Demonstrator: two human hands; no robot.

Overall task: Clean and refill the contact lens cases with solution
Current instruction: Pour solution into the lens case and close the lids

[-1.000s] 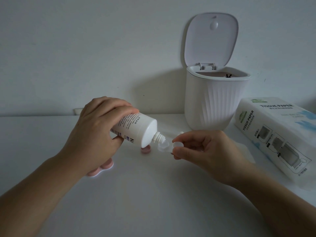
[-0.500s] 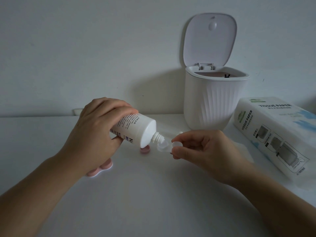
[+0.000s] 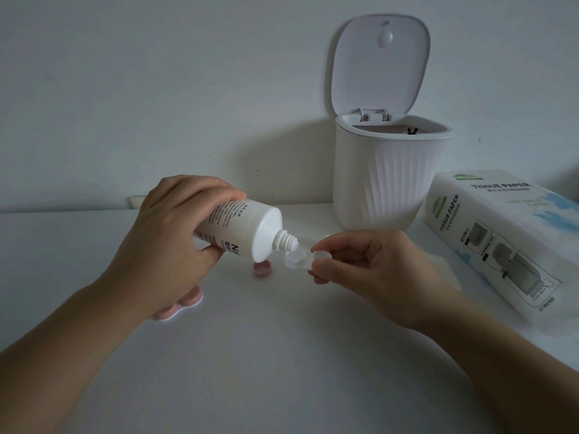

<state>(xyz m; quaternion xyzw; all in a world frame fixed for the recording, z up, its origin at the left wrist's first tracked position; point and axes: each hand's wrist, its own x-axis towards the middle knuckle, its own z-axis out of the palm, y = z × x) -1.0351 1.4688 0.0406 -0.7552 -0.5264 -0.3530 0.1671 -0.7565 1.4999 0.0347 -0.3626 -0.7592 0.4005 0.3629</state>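
Step in hand: refilling, by my judgement; the solution bottle (image 3: 241, 230) is tipped nozzle-down toward one well of the clear lens case (image 3: 297, 261), held above the tabletop (image 3: 282, 355).
Left hand (image 3: 169, 236): fingers and thumb curled round the bottle's body, holding it tilted toward the right.
Right hand (image 3: 363, 264): thumb and fingertips pinch the far well of the clear case, leaving the near well open under the nozzle.
Nozzle and well: very close; whether they touch, or liquid is flowing, I cannot tell.
Other case: a pink lens case (image 3: 185, 305) lies on the tabletop, partly hidden under the left wrist; a loose pink cap (image 3: 262, 268) sits beneath the bottle.
Nearby: an open-lidded bin (image 3: 385, 183) and a tissue pack (image 3: 501, 239) to the right.
Next move calls for: a gentle squeeze, the case kept level, then shifting the grip to fill the second well.
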